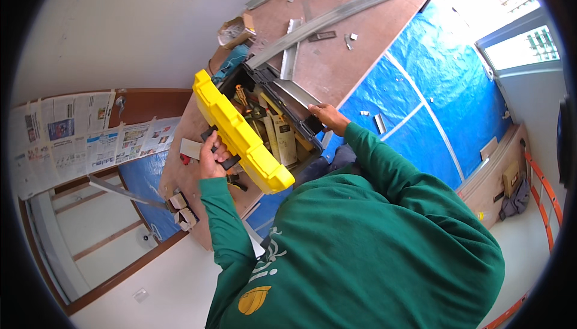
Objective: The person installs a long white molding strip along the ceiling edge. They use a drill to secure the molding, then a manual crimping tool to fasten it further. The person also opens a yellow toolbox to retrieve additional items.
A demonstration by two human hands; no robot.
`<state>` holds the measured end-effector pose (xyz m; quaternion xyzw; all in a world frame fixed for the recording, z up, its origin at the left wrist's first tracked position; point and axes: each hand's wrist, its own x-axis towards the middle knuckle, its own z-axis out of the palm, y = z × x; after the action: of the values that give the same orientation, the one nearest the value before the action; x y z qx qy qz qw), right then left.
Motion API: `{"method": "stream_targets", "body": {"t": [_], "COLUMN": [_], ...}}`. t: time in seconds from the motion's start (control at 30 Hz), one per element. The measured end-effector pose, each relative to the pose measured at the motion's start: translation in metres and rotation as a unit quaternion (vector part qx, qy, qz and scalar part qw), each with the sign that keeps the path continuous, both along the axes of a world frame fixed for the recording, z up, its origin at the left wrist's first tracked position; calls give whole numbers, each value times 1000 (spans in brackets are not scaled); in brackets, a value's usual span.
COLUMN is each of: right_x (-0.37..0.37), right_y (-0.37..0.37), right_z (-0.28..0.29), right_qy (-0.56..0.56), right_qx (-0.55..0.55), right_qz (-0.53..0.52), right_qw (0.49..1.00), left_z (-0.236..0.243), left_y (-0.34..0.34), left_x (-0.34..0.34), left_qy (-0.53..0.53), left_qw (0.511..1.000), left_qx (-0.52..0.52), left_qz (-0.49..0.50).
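A black toolbox lies tilted on the board in front of me, its yellow lid raised toward the left. My left hand is closed around the lid's black handle. At the toolbox's far right corner, my right hand grips the dark rim, fingers partly hidden underneath. A short metal strip ends right beside its thumb. Inside the box are an orange-handled tool, a pale flat piece and several jumbled tools.
A long metal channel crosses the brown board, among offcuts. A small carton and a teal tool sit by the wall. Blue sheeting covers the floor at right. An orange ladder stands far right.
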<state>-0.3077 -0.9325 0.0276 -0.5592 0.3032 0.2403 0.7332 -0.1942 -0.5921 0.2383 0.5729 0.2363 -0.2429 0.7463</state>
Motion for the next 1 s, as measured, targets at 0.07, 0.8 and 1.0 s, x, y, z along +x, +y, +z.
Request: {"method": "stream_targets", "body": {"t": [0.07, 0.8, 1.0], "right_x": [9, 266, 349], "right_y": [1, 158, 164], "right_z": [4, 124, 107], "right_qy": [-20, -436, -443], "right_qx": [-36, -496, -502], "right_qz": [46, 259, 173], "right_qw": [998, 705, 722], "left_z": [-4, -190, -224], "left_y": [13, 230, 249], "left_x": [-4, -53, -73], "left_qy": [-4, 10, 37], "left_qw": [999, 994, 994], "left_qx": [-27, -75, -67], "left_qz": [-18, 75, 81]}}
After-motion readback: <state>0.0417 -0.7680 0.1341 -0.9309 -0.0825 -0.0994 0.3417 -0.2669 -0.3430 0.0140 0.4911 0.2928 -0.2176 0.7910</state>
